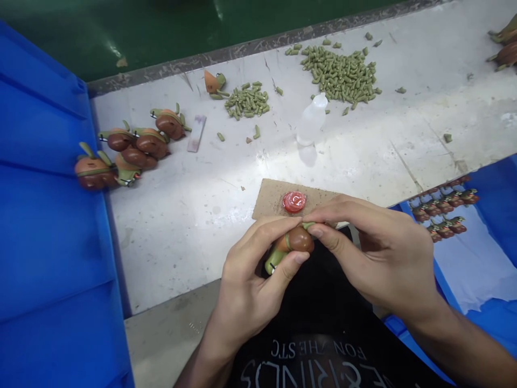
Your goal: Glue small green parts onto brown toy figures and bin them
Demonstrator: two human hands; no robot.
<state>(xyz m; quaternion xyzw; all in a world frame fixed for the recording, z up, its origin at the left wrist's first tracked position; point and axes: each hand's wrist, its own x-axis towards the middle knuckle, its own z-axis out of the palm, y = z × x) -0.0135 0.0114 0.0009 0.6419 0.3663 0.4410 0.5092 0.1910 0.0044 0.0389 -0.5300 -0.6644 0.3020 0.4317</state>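
Note:
My left hand (258, 275) is closed around a small brown, orange and green toy figure (299, 240), its green head pointing down toward my palm. My right hand (375, 248) pinches a small green peg-like piece (308, 225) against the upper edge of the figure's brown part. Just beyond my fingers, a shiny red blob (294, 202) sits on a piece of brown cardboard (269, 198). Loose green pieces lie in a small pile (247, 101) and a larger pile (341, 74) farther back.
A translucent white bottle (311, 121) stands mid-table. Several similar figures (151, 144) lie at left beside a blue bin (44, 215) and a flat strip (196, 133). An orange-green part (214, 82) lies at the back. At right, a blue crate (495, 199) holds rows of figures.

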